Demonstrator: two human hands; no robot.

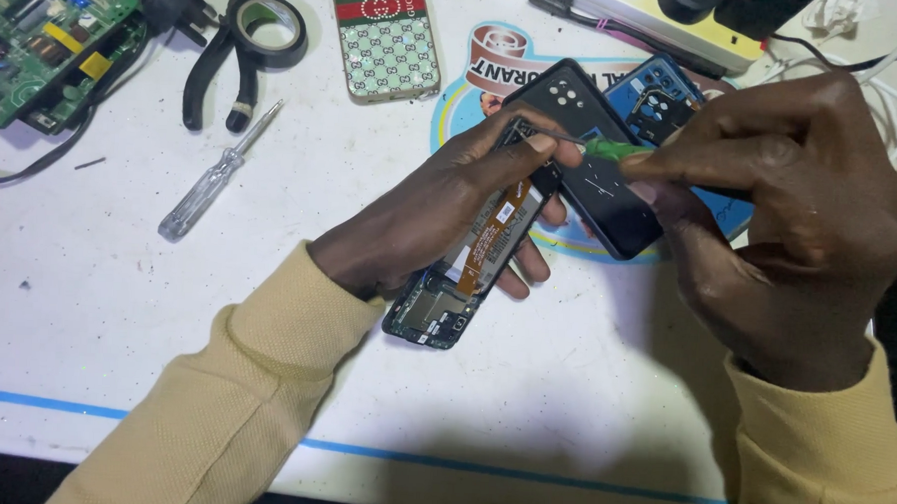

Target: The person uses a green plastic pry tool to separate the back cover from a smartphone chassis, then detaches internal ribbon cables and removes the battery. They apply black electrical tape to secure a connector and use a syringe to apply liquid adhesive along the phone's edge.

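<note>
Near the middle of the white surface [99, 299], the left hand [425, 216] is clamped around an opened phone [468, 268], its circuitry and orange ribbon cable facing up. The right hand [778, 209] pinches a green-handled screwdriver [596, 148], with the tip set at the phone's far end. This looks like the screw-working stage of the teardown; the tip needs to sit square in the screw head while the left hand holds the phone steady, clear of the black back cover [595, 178] lying just right.

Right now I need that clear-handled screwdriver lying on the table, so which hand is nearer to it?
Left. The left hand holds the opened phone just right of the screwdriver; the right hand is farther right, gripping a green tool.
</note>
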